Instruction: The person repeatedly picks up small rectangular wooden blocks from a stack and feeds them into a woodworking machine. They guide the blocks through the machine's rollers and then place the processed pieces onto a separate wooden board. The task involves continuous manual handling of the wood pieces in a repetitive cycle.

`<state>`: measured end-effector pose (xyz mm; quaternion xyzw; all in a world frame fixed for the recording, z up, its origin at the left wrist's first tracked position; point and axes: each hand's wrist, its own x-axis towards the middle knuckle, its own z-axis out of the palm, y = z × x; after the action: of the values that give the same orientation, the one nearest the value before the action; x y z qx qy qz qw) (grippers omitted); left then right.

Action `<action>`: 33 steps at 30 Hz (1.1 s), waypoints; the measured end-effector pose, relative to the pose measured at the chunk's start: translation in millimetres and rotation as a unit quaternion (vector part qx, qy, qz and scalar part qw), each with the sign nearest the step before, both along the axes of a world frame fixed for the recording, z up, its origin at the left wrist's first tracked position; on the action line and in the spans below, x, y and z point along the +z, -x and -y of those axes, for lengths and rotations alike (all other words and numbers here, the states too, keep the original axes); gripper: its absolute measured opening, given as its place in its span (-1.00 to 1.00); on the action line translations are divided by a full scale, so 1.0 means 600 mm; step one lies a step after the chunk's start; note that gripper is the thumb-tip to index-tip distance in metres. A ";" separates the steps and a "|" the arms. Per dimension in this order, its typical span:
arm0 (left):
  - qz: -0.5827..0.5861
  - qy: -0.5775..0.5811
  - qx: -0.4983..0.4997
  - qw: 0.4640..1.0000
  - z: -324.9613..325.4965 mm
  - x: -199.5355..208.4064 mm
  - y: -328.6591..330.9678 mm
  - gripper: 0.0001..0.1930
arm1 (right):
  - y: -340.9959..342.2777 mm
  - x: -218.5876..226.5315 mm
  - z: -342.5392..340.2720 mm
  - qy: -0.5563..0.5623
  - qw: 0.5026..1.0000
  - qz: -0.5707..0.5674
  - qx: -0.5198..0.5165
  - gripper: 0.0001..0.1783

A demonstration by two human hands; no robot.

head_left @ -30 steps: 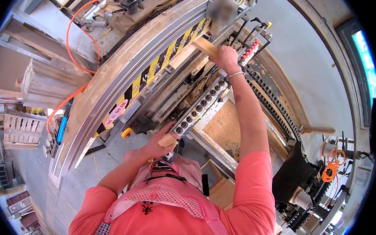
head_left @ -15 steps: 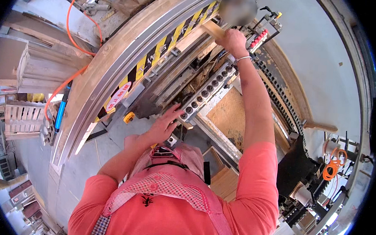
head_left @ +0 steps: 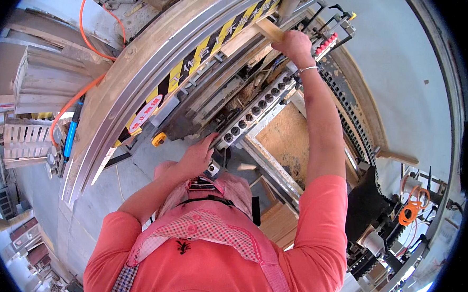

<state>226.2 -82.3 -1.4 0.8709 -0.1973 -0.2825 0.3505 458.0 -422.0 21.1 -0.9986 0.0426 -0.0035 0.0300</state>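
Observation:
At the far end of the machine my right hand [head_left: 296, 46] is closed round a short pale wooden board [head_left: 270, 30]. The board lies across the end of a longer wood strip [head_left: 239, 42] beside the striped guard. My left hand [head_left: 197, 159] rests at the near end of a metal rail [head_left: 257, 111] with a row of round black sockets. Its fingers are stretched out and touch the rail's end, with nothing seen in them. A small wooden offcut [head_left: 246, 167] shows just past the rail's near end, apart from the hand and slightly blurred.
A yellow-and-black striped guard [head_left: 188, 65] runs along the machine's left side. Wood scraps lie in the gap beside the rail. A sawdust-covered panel [head_left: 284, 143] is at the right. An orange hose [head_left: 83, 88] and a blue tool [head_left: 71, 132] hang at the left.
My left hand has drawn back slightly and its fingers have come closer together. The offcut beside it has dropped away toward the lower right. My right hand still holds the board, shifted slightly right.

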 end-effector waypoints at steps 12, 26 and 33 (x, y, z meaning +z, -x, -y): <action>0.043 0.005 -0.017 0.999 0.000 -0.006 -0.005 -0.50 | -0.005 0.018 -0.007 -0.019 1.000 -0.019 -0.008 -0.51; 0.033 0.012 -0.018 0.999 0.001 0.002 -0.007 -0.49 | -0.013 0.018 -0.009 -0.017 0.999 -0.023 -0.018 -0.53; 0.021 -0.018 -0.024 0.999 0.003 0.006 -0.008 -0.49 | -0.013 0.021 -0.012 -0.009 1.000 -0.015 -0.019 -0.56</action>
<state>231.1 -84.3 2.3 0.8775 -0.2204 -0.2763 0.3240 465.8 -414.6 33.6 -0.9973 0.0617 0.0117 0.0377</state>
